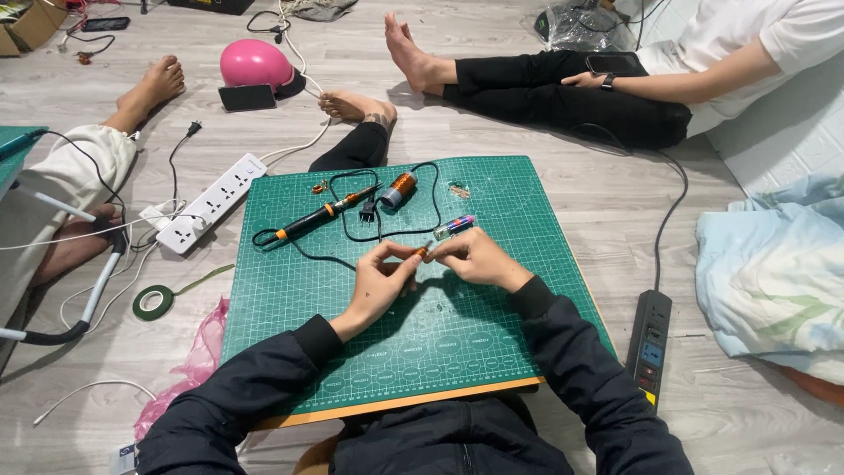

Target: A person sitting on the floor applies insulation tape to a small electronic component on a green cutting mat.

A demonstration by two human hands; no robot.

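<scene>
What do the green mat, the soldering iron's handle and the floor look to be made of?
Green cutting mat: matte rubbery plastic, judging by its printed grid and dull surface. Soldering iron handle: black plastic with orange collars, faintly glossy. Floor: pale wood-look planks, grain and seams visible; laminate or vinyl, hard to tell.

Taking the green gridded cutting mat as the landmark: a dark rectangular phone with a blank black screen lies beyond the mat's far left corner, leaning against a pink dome. Another dark phone, screen unlit, rests on a seated person's black-trousered lap, beyond the mat's far right corner. A brown cardboard box stands far off to the mat's far left.
</scene>
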